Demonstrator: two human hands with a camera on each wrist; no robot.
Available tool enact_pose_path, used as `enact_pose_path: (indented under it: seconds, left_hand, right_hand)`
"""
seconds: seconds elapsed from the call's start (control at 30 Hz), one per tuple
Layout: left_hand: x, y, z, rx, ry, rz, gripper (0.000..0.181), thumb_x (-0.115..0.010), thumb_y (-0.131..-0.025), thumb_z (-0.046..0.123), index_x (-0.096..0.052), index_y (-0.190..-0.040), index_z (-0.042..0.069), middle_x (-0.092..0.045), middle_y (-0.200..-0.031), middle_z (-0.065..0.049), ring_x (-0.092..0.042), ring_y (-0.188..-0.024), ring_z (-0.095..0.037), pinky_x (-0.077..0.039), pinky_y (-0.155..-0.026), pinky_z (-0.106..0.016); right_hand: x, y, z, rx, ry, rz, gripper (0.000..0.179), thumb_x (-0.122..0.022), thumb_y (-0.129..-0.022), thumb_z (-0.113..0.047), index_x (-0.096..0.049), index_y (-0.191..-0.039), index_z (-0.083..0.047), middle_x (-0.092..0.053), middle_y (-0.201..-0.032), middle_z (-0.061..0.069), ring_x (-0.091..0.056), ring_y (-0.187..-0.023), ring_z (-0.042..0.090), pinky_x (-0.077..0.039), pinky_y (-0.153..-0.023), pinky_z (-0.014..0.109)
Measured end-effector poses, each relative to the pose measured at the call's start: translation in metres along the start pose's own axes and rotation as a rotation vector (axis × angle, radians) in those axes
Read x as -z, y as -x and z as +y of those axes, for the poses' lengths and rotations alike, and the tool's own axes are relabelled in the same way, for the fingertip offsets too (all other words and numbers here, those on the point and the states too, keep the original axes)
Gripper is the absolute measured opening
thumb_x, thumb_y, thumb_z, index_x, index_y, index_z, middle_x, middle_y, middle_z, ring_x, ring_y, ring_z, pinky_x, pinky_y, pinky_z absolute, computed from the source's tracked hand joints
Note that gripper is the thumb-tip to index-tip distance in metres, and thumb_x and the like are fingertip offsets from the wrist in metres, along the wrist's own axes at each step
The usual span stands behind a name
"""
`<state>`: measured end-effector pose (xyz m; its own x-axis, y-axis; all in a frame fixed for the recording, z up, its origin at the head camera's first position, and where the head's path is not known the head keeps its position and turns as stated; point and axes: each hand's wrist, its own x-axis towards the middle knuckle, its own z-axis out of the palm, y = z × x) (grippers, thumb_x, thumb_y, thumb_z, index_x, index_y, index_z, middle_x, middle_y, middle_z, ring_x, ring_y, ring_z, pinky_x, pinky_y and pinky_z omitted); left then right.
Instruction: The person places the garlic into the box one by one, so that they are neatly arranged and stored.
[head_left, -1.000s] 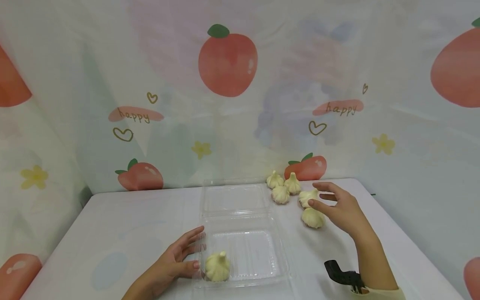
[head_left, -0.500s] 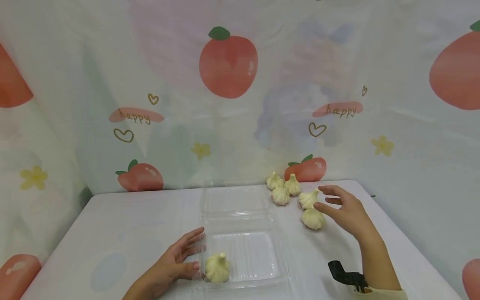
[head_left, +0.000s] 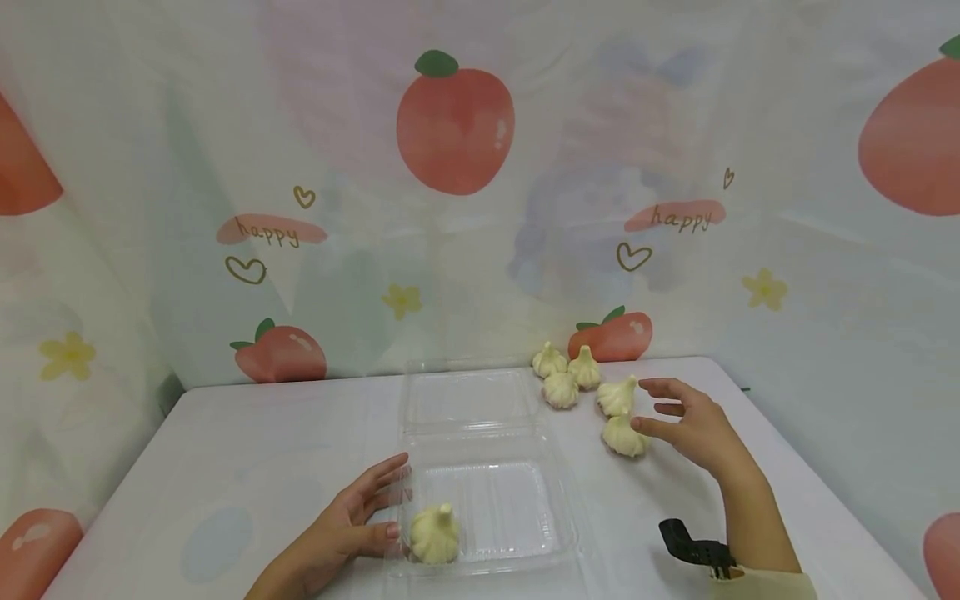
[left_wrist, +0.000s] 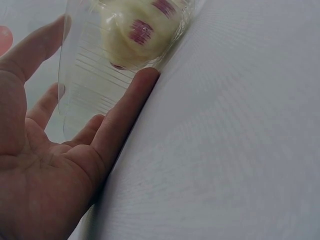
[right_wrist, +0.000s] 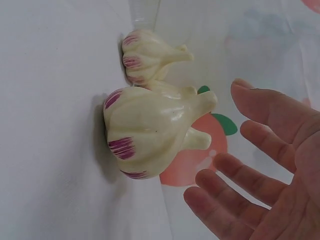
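My left hand [head_left: 337, 525] rests its extended fingers against the left side of a clear plastic clamshell box [head_left: 487, 508]. In the left wrist view, the fingertips meet the transparent wall just below a garlic bulb [left_wrist: 140, 32] with purple marks. That bulb sits upright in the box's front left corner in the head view. On the right, my right hand [head_left: 697, 425] hovers with spread fingers beside two garlic bulbs, a rear one [head_left: 615, 398] and a front one [head_left: 622, 437]. Its palm [right_wrist: 295, 200] holds nothing in the right wrist view, and a gap separates fingertips from bulb.
Three more garlic bulbs [head_left: 560, 389] cluster near the table's back edge, beside the box's opened lid [head_left: 468, 400]. A printed fabric backdrop [head_left: 465, 250] rises behind the white table [head_left: 300, 442]. A black mount [head_left: 690, 546] juts from the right wrist.
My right hand has drawn back slightly to the right and down, away from the two near bulbs. The left hand, box and garlic bulbs stay where they were.
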<state>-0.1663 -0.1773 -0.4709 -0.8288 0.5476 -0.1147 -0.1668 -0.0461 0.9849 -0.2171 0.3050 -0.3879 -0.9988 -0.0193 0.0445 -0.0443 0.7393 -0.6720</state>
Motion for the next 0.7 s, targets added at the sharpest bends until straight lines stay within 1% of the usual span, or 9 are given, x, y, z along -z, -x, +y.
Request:
enact_pose_path:
  seconds: [0.33, 0.53, 0.7]
  left_hand:
    - [0.0, 0.0, -0.002, 0.001, 0.031, -0.005, 0.079, -0.066, -0.095, 0.012, -0.022, -0.16, 0.022, -0.01, -0.165, -0.017, -0.025, -0.145, -0.035, -0.053, -0.092, -0.051]
    - [0.001, -0.001, -0.002, 0.017, 0.012, 0.004, 0.078, -0.067, -0.095, 0.013, -0.023, -0.16, 0.023, -0.011, -0.165, -0.016, -0.025, -0.145, -0.036, -0.052, -0.094, -0.049]
    - [0.0, 0.0, 0.001, 0.01, 0.017, 0.004, 0.079, -0.067, -0.095, 0.013, -0.023, -0.16, 0.023, -0.011, -0.165, -0.017, -0.024, -0.145, -0.036, -0.053, -0.093, -0.049]
  right_hand:
    - [-0.008, -0.004, 0.01, -0.023, 0.002, -0.047, 0.076, -0.077, -0.086, -0.044, -0.047, -0.146, -0.009, -0.047, -0.146, 0.024, -0.05, -0.129, 0.047, -0.049, -0.092, 0.06]
    - [-0.013, -0.007, 0.016, -0.028, 0.015, -0.069, 0.076, -0.077, -0.085, -0.045, -0.048, -0.144, -0.008, -0.048, -0.144, 0.024, -0.05, -0.128, 0.048, -0.049, -0.093, 0.059]
    - [-0.015, -0.009, 0.02, -0.017, 0.021, -0.077, 0.074, -0.078, -0.084, -0.044, -0.05, -0.142, -0.008, -0.052, -0.142, 0.024, -0.052, -0.126, 0.048, -0.05, -0.092, 0.057]
